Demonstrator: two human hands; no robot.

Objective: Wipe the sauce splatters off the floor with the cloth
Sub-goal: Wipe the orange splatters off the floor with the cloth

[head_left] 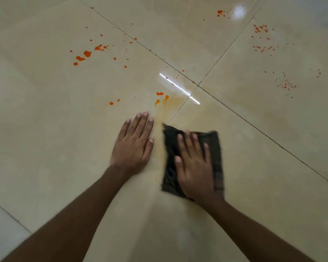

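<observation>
A dark folded cloth (pixel 215 148) lies flat on the glossy beige tile floor (pixel 254 167). My right hand (pixel 194 165) presses down on it with fingers spread. My left hand (pixel 133 142) rests palm-down on the bare tile just left of the cloth, holding nothing. A pale orange smear (pixel 170 104) runs from the cloth's far corner up to a few drops (pixel 160 93). Orange sauce splatters (pixel 87 53) dot the tile at far left, and finer ones (pixel 261 29) lie at far right, with more speckles (pixel 286 85) below them.
Dark grout lines cross at a joint (pixel 197 85) beyond the cloth. A small splatter (pixel 220 13) sits near a bright light reflection at the top. A lighter tile (pixel 2 220) shows at the lower left edge.
</observation>
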